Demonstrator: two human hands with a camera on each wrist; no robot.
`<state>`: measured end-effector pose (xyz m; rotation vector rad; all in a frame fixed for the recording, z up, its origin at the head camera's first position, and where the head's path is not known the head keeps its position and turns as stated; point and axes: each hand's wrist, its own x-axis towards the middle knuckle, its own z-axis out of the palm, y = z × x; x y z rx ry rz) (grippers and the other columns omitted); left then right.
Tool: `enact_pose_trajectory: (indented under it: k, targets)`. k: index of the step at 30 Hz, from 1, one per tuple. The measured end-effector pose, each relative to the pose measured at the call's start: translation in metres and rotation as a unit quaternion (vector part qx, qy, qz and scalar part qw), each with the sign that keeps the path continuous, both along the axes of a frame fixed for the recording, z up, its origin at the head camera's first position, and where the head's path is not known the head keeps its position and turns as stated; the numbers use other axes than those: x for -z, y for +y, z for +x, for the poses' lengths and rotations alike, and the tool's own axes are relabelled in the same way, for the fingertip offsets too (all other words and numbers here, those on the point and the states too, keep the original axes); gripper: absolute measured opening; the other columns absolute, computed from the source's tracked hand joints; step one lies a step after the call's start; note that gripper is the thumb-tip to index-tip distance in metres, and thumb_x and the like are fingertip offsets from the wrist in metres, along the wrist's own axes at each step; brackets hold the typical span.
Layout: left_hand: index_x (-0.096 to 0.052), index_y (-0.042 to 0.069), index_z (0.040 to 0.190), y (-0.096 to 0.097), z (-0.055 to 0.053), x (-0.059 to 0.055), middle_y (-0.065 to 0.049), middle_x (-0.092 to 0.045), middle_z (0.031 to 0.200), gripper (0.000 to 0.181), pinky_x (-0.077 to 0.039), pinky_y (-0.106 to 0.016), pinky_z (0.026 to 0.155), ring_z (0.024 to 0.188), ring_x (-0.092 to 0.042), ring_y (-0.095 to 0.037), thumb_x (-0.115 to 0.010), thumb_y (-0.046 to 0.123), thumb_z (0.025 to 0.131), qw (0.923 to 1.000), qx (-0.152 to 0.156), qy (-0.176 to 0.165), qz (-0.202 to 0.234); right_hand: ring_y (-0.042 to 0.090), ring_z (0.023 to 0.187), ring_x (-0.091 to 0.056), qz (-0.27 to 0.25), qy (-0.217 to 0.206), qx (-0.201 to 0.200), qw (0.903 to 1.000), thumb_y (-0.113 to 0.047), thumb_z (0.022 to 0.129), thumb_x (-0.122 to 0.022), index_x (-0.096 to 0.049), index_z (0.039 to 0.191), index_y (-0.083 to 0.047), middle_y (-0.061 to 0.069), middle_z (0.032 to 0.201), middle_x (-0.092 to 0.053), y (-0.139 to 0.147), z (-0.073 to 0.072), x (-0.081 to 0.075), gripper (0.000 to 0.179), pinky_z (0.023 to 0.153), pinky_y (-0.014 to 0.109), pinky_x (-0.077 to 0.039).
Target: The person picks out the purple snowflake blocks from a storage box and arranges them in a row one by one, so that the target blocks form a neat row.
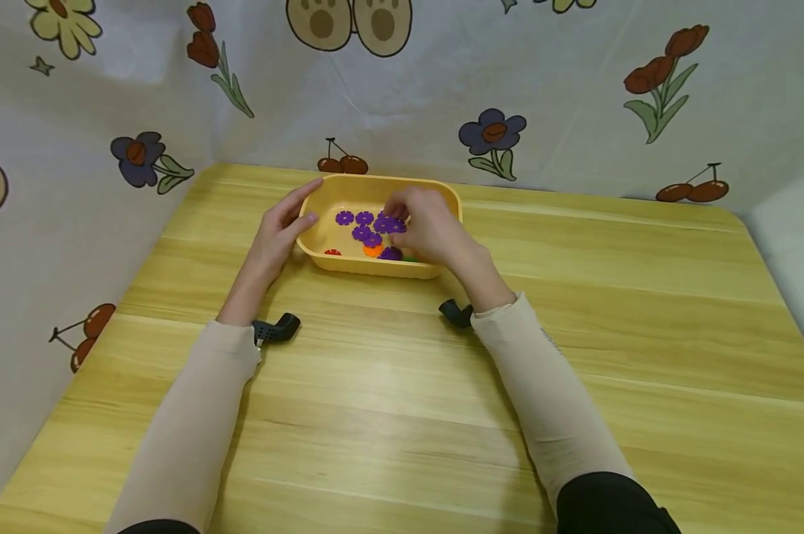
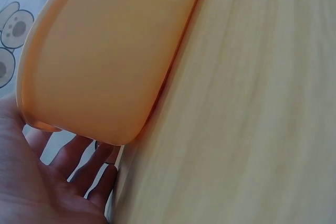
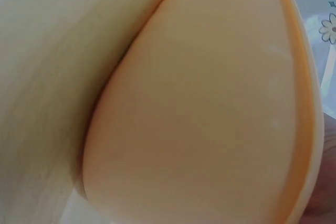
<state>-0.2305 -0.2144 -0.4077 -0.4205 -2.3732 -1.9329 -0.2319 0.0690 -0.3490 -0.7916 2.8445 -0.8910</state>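
A yellow plastic bin (image 1: 382,268) stands near the table's back edge, with several purple flower-shaped plastic discs (image 1: 361,233) inside. An orange disc (image 1: 373,251) and a red one (image 1: 333,253) lie at its front wall; a bit of green also shows there. My left hand (image 1: 278,230) holds the bin's left end, thumb at the rim. Its fingers (image 2: 81,161) curve around the outside of that end in the left wrist view. Inside the bin, my right hand (image 1: 429,222) bends its fingers down around purple discs at the right. Whether it pinches one is hidden; the bin's wall (image 3: 199,103) fills the right wrist view.
The wooden table (image 1: 375,415) extends in front of the bin and to both sides. A cloth printed with flowers and cherries (image 1: 402,96) hangs directly behind it. A black wrist device (image 1: 278,328) sticks out from the left cuff, another (image 1: 455,313) from the right.
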Motion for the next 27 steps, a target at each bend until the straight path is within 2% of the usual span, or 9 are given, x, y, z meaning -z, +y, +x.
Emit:
enact_pose_trajectory:
  k: [4,11,19,24,27]
  targets:
    - [-0.052,0.019,0.157,-0.001,0.000,0.002,0.000,-0.046,0.166,0.054,-0.040,-0.034,0.123,0.154,-0.041,-0.023,-0.058,0.006,0.106,1.0000,-0.001,-0.003,-0.001,0.027,0.103,-0.066,-0.012,0.027,-0.003,0.9995,-0.008,0.084,-0.087,-0.074,0.114,-0.001,0.014,0.112,-0.072,0.004,-0.001,-0.001,0.033,0.094,0.038,-0.055]
    - [-0.052,0.019,0.158,-0.001,-0.001,0.002,0.001,-0.045,0.166,0.054,-0.039,-0.034,0.123,0.155,-0.040,-0.023,-0.058,0.006,0.106,1.0000,0.001,-0.002,-0.003,0.027,0.107,-0.065,-0.051,0.046,0.011,0.9976,-0.006,0.086,-0.083,-0.073,0.119,-0.001,0.012,0.117,-0.069,0.018,0.001,-0.006,0.034,0.098,0.039,-0.056]
    - [-0.051,0.018,0.158,0.002,-0.002,0.003,0.001,-0.045,0.166,0.054,-0.040,-0.032,0.122,0.155,-0.040,-0.022,-0.058,0.005,0.106,1.0000,0.006,-0.003,0.005,0.028,0.106,-0.065,-0.099,0.086,0.041,0.9905,-0.006,0.090,-0.080,-0.072,0.118,0.001,0.014,0.117,-0.065,0.050,0.006,-0.017,0.030,0.101,0.042,-0.057]
    - [-0.052,0.019,0.158,0.001,-0.001,0.002,0.001,-0.045,0.166,0.054,-0.041,-0.029,0.121,0.155,-0.040,-0.021,-0.058,0.006,0.106,1.0000,0.004,-0.006,0.007,0.029,0.100,-0.069,-0.103,0.131,0.063,0.9840,-0.005,0.088,-0.081,-0.075,0.112,0.000,0.015,0.109,-0.067,0.074,0.002,-0.014,0.025,0.096,0.045,-0.061]
    - [-0.052,0.020,0.157,0.001,-0.001,0.002,0.000,-0.046,0.165,0.054,-0.044,-0.024,0.117,0.153,-0.042,-0.023,-0.058,0.005,0.106,1.0000,0.001,-0.005,0.006,0.030,0.099,-0.069,-0.105,0.128,0.081,0.9829,-0.005,0.089,-0.081,-0.076,0.112,0.001,0.016,0.109,-0.067,0.087,0.000,-0.011,0.024,0.095,0.046,-0.062]
